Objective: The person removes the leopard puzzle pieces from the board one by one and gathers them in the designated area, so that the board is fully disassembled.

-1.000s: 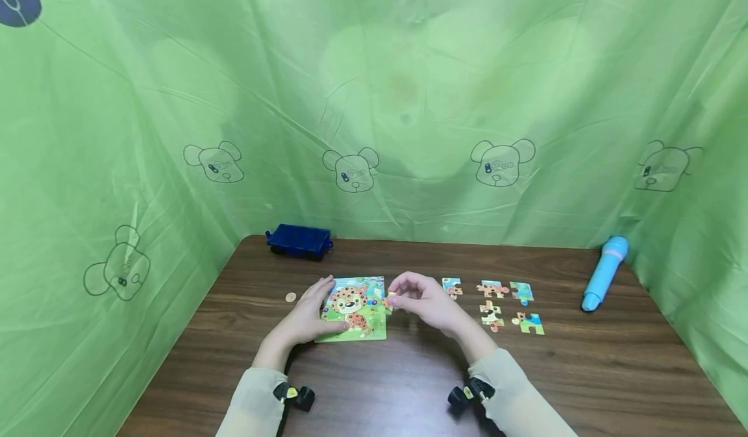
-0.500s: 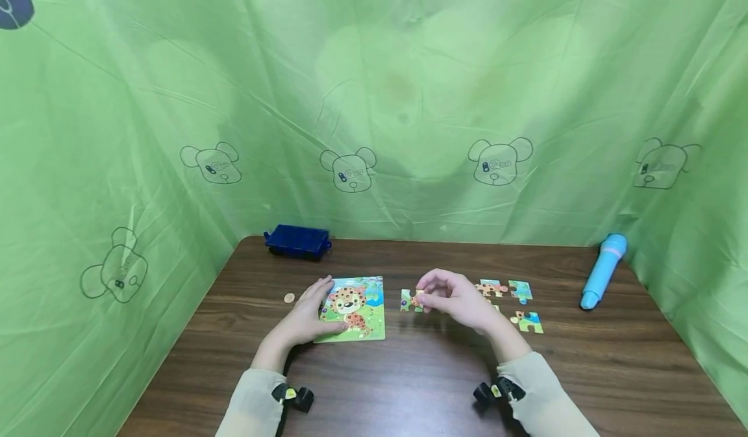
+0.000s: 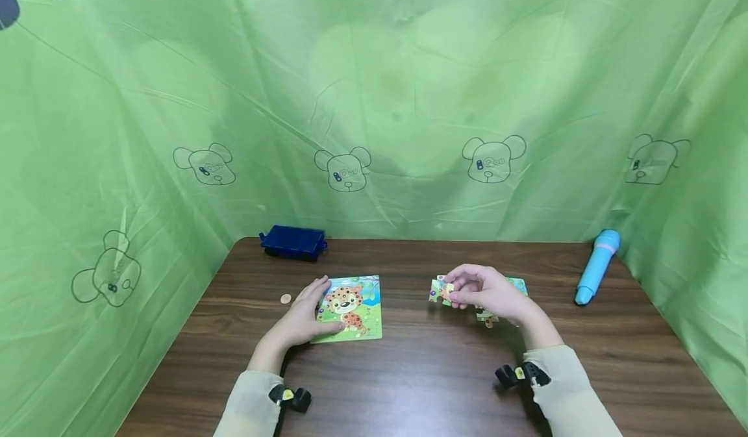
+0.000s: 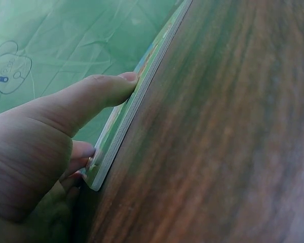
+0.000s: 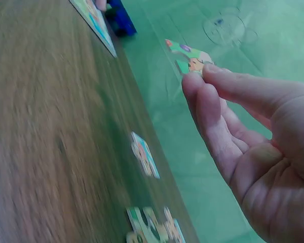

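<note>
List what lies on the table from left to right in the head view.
Coin → left hand → leopard puzzle board → puzzle piece pinched by the right hand → blue toy microphone. The dark blue box at the back overlaps the coin and hand in position, so it is left out.

dark wood table [image 3: 409,385], green bear-print curtain [image 3: 374,99]

On the worktop [image 3: 409,372], the puzzle board [image 3: 349,308] lies left, loose pieces [image 3: 487,319] right, the box [image 3: 292,243] behind, the torch [image 3: 597,266] far right.
</note>
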A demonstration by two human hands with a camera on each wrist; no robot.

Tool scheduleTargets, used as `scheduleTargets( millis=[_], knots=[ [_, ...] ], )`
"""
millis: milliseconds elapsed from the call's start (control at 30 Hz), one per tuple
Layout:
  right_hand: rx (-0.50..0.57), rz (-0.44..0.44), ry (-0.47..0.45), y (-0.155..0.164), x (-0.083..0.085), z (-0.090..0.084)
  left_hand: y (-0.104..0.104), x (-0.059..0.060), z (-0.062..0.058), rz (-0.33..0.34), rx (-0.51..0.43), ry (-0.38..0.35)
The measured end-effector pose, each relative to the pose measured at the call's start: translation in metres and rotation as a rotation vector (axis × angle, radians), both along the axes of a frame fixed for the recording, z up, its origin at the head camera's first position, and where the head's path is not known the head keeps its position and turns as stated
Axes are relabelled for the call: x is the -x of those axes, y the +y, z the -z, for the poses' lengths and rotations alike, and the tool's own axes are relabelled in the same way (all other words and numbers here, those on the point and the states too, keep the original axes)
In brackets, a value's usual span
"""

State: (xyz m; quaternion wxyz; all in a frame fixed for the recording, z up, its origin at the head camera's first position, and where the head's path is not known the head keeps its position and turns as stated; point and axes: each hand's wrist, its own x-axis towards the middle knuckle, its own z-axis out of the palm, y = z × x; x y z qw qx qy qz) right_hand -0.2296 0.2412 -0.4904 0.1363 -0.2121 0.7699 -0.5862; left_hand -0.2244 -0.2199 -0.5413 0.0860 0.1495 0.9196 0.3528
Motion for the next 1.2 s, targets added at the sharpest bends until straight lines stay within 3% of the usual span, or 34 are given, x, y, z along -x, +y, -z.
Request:
scheduleTargets(
  millis=[233,400,767,1033,1200],
  knots=[
    [0.014,-0.046,-0.005,0.019,0.002,0.004,0.001,0.000,0.000,0.001,-0.011,0.000],
    [-0.073,-0.060,0.028,0.022,0.003,0.009,0.000,0.000,-0.001,0.006,-0.009,0.002],
    [-0.292,-0.007,0.170,0.016,0.006,0.020,-0.001,0.000,-0.001,0.010,-0.013,-0.003],
    [-0.370,0.065,0.191,0.015,0.009,0.027,-0.001,0.000,0.000,0.004,-0.001,-0.006],
    [-0.413,0.063,0.225,0.015,0.009,0.028,-0.001,0.000,0.000,0.011,0.003,-0.005]
  ],
)
